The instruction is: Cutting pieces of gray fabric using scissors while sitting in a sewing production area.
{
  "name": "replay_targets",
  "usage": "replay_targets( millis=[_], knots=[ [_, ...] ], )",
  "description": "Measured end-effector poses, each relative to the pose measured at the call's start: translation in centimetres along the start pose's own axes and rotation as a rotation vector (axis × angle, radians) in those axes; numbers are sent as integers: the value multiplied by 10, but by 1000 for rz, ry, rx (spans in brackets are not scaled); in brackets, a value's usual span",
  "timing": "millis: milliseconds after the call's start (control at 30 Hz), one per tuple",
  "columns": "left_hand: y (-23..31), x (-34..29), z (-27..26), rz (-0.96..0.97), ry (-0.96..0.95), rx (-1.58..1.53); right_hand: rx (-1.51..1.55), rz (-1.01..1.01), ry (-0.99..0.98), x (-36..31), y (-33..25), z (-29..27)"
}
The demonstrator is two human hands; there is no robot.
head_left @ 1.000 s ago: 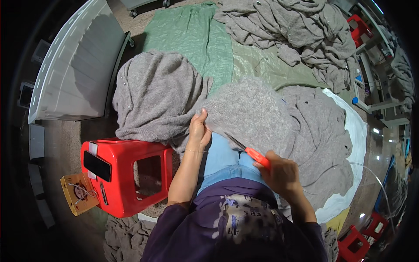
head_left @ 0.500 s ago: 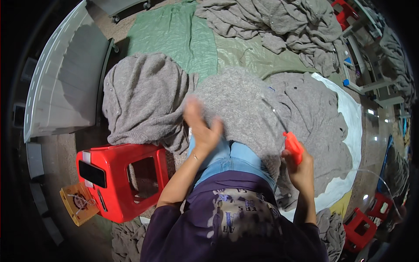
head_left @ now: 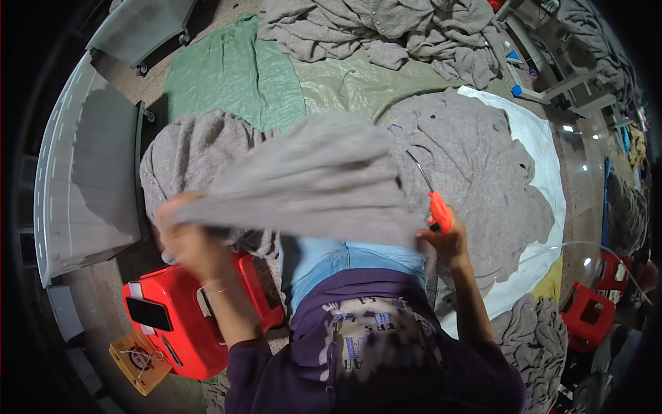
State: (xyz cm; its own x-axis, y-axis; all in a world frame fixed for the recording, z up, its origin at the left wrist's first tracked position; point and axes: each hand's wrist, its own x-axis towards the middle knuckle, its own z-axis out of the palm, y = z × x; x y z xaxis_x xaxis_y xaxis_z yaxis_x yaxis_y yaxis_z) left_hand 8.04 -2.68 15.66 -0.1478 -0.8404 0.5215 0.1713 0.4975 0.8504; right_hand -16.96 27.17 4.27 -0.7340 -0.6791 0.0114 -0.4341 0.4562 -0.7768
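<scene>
My left hand [head_left: 189, 234], blurred by motion, is closed on one end of a grey knit garment [head_left: 317, 186]. The garment stretches across above my lap, smeared by its swing. In my right hand [head_left: 448, 241] is a pair of scissors [head_left: 440, 210] with orange handles, its thin metal blades pointing away and slightly left. The thumb of that hand is close to the garment's right edge; I cannot tell whether it touches. Beyond the scissors a spread pile of grey knit pieces [head_left: 476, 172] lies on a white sheet [head_left: 555, 172]. Another heap of grey knitwear [head_left: 186, 141] is at the left.
A red stool [head_left: 189, 338] stands at my left, bearing a phone [head_left: 149, 314] and a pen; a small yellow box [head_left: 140, 362] is beside it. A white bin [head_left: 89, 172] rises at the left. Green sheeting [head_left: 234, 76] and a large grey cloth heap [head_left: 386, 27] lie ahead.
My left hand was open and empty over my lap; now it has hold of the garment and has pulled it up and left. The scissors remain in my right hand, slightly further left.
</scene>
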Motion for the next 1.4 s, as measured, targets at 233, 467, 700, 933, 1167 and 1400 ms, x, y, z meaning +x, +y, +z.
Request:
replay_targets(
  millis=[233, 467, 700, 933, 1167, 1400],
  knots=[
    [-100, 77, -140, -63, 415, 259, 153, -208, -149, 12, -12, 22],
    [-169, -78, -66, -690, -254, 630, 121, -191, -154, -2, 0, 9],
    [-90, -138, 6, -640, -282, 187, 112, 32, -189, -36, 15, 14],
    [-79, -117, 52, -762, -249, -367, 74, 51, -171, -23, -67, -39],
    [102, -16, 12, -323, -78, -351, 99, -151, -86, -26, -123, -137],
    [-69, 59, 7, -711, -146, -209, 125, -351, 38, 131, -142, -26]
  ],
)
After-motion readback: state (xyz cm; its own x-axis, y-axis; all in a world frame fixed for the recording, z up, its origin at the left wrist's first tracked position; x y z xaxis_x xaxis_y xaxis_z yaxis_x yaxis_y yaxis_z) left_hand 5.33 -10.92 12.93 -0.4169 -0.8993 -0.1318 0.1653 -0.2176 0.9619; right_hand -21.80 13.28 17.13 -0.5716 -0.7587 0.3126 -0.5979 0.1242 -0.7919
